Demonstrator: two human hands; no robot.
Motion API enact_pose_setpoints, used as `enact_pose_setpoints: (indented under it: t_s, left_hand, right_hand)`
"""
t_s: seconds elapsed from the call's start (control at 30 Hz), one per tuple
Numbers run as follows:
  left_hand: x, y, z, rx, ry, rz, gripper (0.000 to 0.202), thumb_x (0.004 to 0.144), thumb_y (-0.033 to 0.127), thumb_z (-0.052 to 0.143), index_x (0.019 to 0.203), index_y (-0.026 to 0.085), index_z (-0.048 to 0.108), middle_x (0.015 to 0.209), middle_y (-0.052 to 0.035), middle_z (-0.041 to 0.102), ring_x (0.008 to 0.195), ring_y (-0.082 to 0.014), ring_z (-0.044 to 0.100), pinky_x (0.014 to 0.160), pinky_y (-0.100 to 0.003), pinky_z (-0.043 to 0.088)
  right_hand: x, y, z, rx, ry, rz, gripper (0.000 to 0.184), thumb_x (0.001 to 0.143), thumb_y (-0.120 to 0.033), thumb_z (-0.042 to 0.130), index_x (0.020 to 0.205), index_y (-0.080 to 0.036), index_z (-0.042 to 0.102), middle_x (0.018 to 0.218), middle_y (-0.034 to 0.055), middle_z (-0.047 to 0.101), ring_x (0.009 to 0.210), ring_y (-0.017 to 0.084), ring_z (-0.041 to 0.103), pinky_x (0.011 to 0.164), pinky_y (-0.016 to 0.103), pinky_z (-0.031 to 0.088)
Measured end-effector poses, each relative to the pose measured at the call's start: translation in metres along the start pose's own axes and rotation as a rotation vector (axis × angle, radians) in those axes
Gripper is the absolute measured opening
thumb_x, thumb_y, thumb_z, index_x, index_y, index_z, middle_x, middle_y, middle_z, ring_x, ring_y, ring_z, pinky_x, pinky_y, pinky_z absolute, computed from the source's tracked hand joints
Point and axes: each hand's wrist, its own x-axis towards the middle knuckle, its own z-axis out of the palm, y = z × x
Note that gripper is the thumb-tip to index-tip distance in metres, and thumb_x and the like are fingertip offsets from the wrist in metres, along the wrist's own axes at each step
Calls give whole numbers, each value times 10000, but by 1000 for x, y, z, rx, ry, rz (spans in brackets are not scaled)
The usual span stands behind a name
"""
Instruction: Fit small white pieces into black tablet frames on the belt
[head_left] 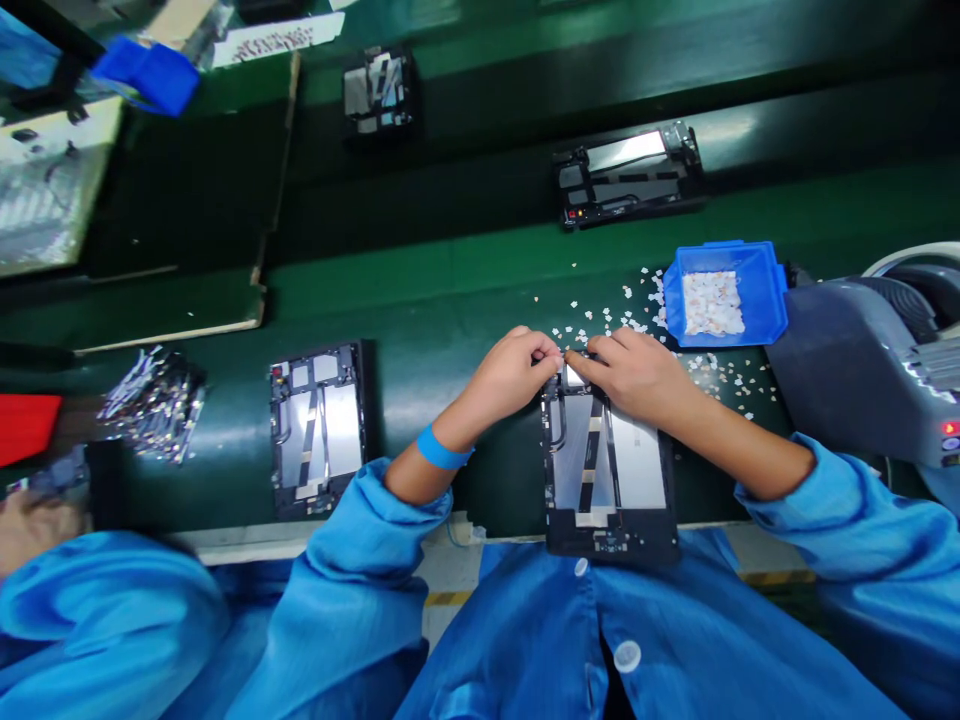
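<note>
An opened tablet housing (637, 465), black with silver battery panels and dark flex cables, lies before me with its lower end at the table's front edge. At its top left corner my left hand (517, 370) is closed in a pinch; whatever is between the fingertips is too small to make out. My right hand (634, 370) lies over the housing's top edge. Its index finger stretches toward the left fingertips, the other fingers are partly bent, and the thumb is hidden. A blue band (444, 450) circles my left wrist.
Small white pieces (637, 322) lie scattered beyond my hands, near a blue bin (776, 310) of similar pieces. A grey machine (847, 350) stands right. Other opened tablets (319, 430) lie left and farther back. Shiny strips (161, 405) are heaped near a co-worker's hand (37, 525).
</note>
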Motion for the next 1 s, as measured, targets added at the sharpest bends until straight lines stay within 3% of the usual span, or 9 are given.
enact_pose_setpoints:
  t_s: [0.3, 0.63, 1.0]
  left_hand:
    - [3, 0, 3, -29, 18, -33, 147, 897, 176, 615, 753, 199, 634, 773, -19, 654, 847, -207, 590, 795, -343, 459]
    - [3, -1, 2, -61, 3, -47, 141, 885, 215, 613, 750, 197, 650, 786, -28, 666, 812, -198, 596, 783, -344, 475]
    - [-2, -3, 18, -2, 137, -77, 115, 911, 172, 619, 806, 201, 655, 817, -25, 644, 884, -211, 587, 805, -346, 477]
  right_hand:
    - [1, 0, 1, 20, 25, 10, 321, 1055, -186, 499, 1304, -217, 701, 1028, 86, 680, 886, 247, 434, 699, 384, 260]
    - [2, 0, 0, 34, -19, 15, 342, 1064, -178, 464, 1303, -215, 706, 1045, 101, 682, 899, 254, 445, 745, 395, 295]
    - [3, -1, 0, 39, -30, 26, 356, 1061, -158, 450, 1299, -211, 708, 1032, 98, 683, 893, 257, 444, 740, 399, 296]
